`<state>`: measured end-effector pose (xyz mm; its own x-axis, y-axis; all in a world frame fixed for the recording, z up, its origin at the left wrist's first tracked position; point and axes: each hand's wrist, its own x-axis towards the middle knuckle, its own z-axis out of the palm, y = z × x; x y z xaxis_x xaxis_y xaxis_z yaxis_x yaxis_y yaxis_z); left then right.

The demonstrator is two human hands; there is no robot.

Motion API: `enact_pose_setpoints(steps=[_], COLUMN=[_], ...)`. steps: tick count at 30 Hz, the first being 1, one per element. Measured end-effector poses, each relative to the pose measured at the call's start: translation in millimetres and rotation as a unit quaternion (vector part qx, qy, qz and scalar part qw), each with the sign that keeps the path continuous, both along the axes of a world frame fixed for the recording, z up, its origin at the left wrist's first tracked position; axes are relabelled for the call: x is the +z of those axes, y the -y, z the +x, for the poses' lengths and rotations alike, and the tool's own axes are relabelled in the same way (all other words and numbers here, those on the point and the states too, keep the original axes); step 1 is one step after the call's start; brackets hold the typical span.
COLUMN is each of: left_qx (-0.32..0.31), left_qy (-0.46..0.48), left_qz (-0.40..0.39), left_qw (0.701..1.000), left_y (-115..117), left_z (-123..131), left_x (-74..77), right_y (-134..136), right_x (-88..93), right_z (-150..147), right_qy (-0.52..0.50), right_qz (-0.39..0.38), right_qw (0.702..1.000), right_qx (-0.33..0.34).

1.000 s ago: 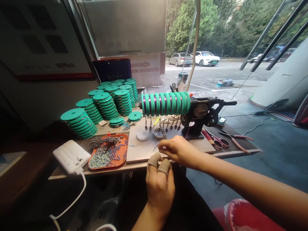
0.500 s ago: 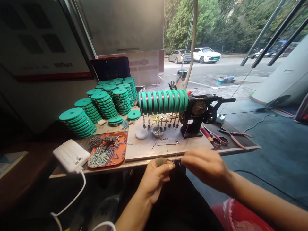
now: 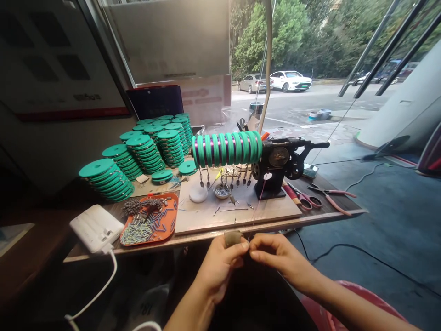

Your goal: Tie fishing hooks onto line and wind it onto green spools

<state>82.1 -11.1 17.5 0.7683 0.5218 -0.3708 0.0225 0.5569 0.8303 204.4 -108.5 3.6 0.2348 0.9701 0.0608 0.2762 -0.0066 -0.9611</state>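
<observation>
At the front edge of the board, my left hand (image 3: 223,257) is closed, thumb against the index finger, which wears an olive cloth finger cover (image 3: 233,237). A thin pink line (image 3: 259,200) drops from the winding machine (image 3: 275,161) to the pinched fingertips. Close beside them, my right hand (image 3: 275,255) has thumb and index finger pressed together; whatever they grip is too small to make out. Green foam spools (image 3: 227,149) sit in a row on the machine's shaft, wound with purple line. Small sinkers (image 3: 237,183) dangle beneath them.
Stacks of green spools (image 3: 143,149) stand at the left back. An orange tray (image 3: 175,216) holds small metal parts beside a white power bank (image 3: 94,227). Scissors (image 3: 308,201) and pliers (image 3: 332,197) lie at the right. A small bowl (image 3: 222,192) rests on the board (image 3: 193,220).
My right hand has moved left and down to meet my left fingertips, and its fingers have come into a pinch. My left hand keeps its grip. The view has shifted slightly.
</observation>
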Motion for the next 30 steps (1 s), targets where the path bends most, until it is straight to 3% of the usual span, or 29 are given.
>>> enact_pose_setpoints(steps=[2, 4, 6, 8, 10, 13, 16, 18, 22, 24, 27, 29, 30], left_qx=[0.041, 0.077, 0.092, 0.123, 0.167, 0.217, 0.25, 0.27, 0.26, 0.233, 0.199, 0.184, 0.173], left_qy=[-0.036, -0.047, -0.045, -0.043, -0.037, -0.03, -0.034, -0.033, -0.043, -0.054, -0.056, -0.039, -0.029], left_qz=[0.167, 0.322, 0.417, 0.461, 0.481, 0.517, 0.574, 0.634, 0.782, 0.82, 0.843, 0.837, 0.822], left_qw=[0.984, 0.942, 0.903, 0.878, 0.86, 0.828, 0.779, 0.724, 0.565, 0.52, 0.497, 0.514, 0.542], left_y=[1, 3, 5, 8, 9, 7, 5, 4, 1, -2, -8, -12, -13], left_z=[-1, -3, -6, -8, -9, -11, -11, -10, -7, -8, -12, -13, -13], left_x=[2.4, 4.7, 5.3, 3.0, -2.0, -10.9, -17.6, -20.2, -19.4, -16.4, -13.6, -15.8, -18.2], right_y=[3, 3, -4, -19, -38, -66, -85, -93, -105, -109, -110, -105, -100], right_x=[8.9, 24.3, 43.1, 60.2, 71.8, 77.8, 77.1, 76.9, 77.0, 75.2, 71.2, 70.7, 71.6], right_z=[-3, -6, -8, -6, -3, 1, 3, 4, 6, 7, 4, -1, -3], right_qy=[-0.013, 0.053, 0.134, 0.165, 0.12, 0.036, 0.022, 0.023, 0.035, 0.037, 0.04, 0.052, 0.063], right_qz=[-0.043, -0.044, -0.021, -0.015, -0.047, -0.101, -0.117, -0.13, -0.161, -0.174, -0.179, -0.16, -0.141], right_qw=[0.999, 0.998, 0.99, 0.985, 0.989, 0.989, 0.986, 0.984, 0.978, 0.978, 0.978, 0.982, 0.985], right_qx=[0.012, 0.013, 0.025, 0.048, 0.071, 0.105, 0.117, 0.123, 0.124, 0.113, 0.099, 0.089, 0.083])
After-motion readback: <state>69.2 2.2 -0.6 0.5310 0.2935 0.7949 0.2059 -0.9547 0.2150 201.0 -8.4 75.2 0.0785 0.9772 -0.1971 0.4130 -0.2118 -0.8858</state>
